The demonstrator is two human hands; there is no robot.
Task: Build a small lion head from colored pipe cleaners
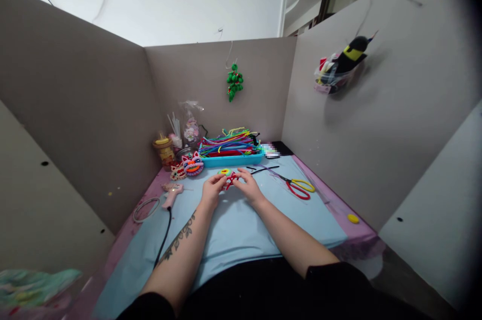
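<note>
Over the middle of the blue cloth, my left hand (213,188) and my right hand (249,185) come together on a small pipe cleaner piece (230,180). It has a red, lattice-like part and a yellow and green round part (225,172) on its far side. My left fingers pinch its left edge, and my right fingers close on its right edge. Parts of it are hidden behind the fingertips. Just beyond my right hand lie short black pipe cleaners (264,169).
A blue tray (229,160) of colourful pipe cleaners stands behind. Left are finished lion-head pieces (193,164) and a pink glue gun (172,194) with its cord. Right lie scissors (299,187) with red and yellow handles and a yellow disc (353,218). Grey partitions (222,89) surround the table.
</note>
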